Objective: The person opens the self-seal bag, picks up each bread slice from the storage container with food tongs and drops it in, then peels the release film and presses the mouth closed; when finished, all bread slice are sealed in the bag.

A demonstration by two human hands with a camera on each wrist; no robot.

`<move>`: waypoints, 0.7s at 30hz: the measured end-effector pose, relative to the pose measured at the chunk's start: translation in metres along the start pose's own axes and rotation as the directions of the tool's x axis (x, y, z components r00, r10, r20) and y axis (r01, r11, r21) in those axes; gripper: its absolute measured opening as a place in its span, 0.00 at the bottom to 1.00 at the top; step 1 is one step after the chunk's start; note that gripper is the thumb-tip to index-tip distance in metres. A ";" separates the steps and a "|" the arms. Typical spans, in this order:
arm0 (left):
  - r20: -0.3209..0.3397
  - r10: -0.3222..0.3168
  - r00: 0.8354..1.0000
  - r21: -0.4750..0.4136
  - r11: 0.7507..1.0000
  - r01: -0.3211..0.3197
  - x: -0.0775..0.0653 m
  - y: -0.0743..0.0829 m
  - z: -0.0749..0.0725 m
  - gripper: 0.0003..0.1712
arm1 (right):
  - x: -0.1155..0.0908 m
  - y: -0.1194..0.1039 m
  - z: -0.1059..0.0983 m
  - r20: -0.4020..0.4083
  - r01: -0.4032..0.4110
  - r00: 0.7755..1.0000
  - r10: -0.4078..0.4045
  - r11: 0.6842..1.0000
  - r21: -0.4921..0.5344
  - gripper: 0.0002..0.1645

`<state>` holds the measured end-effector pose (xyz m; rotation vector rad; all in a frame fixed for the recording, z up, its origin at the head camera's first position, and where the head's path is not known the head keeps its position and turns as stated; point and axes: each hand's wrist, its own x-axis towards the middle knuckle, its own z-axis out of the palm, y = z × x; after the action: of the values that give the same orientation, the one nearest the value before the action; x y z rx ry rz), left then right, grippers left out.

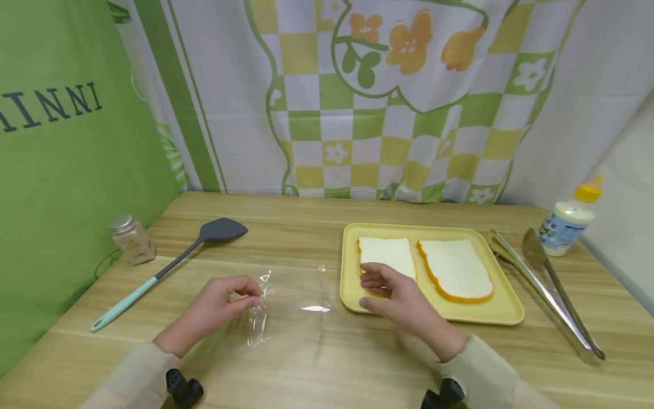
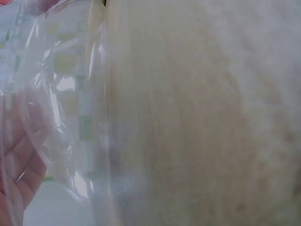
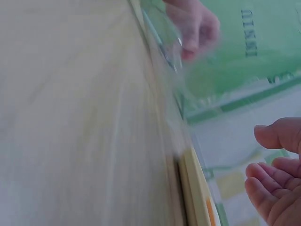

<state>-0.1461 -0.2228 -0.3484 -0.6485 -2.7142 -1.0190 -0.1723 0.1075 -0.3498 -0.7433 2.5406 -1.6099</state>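
Between thumb and fingertips, my left hand (image 1: pixel 217 301) pinches a thin, clear plastic film (image 1: pixel 258 324). The film is crinkled and shiny at the grip, and a faint see-through part of it stretches right toward the tray. In the left wrist view the clear film (image 2: pixel 61 108) hangs in glossy folds in front of the camera. My right hand (image 1: pixel 395 292) is held over the left edge of the yellow tray (image 1: pixel 434 313), thumb apart from loosely bent fingers, with nothing in it. It partly covers the left bread slice (image 1: pixel 385 250). Beside that lies a second bread slice (image 1: pixel 457 270).
A spatula (image 1: pixel 179 261) with a mint handle lies at the left, near a small spice jar (image 1: pixel 134 241). Right of the tray are metal tongs (image 1: pixel 546 289) and a squeeze bottle (image 1: pixel 567 221) with a yellow cap. A patterned curtain (image 1: pixel 347 113) hangs behind the wooden table (image 1: pixel 286 221).
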 end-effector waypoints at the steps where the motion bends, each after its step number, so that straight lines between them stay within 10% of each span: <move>1: 0.001 -0.002 1.000 -0.002 1.000 0.002 0.000 0.000 0.000 0.03 | -0.003 0.002 -0.008 -0.020 -0.014 1.000 0.014 1.000 -0.009 0.32; 21: 0.013 -0.004 1.000 -0.037 0.999 0.005 0.000 -0.001 0.000 0.03 | -0.070 0.059 -0.151 -0.384 -0.276 0.911 0.149 0.913 -0.300 0.37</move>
<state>-0.1463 -0.2240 -0.3492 -0.6578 -2.7152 -1.0722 -0.1756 0.2836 -0.3466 -0.1716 3.0826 -1.3384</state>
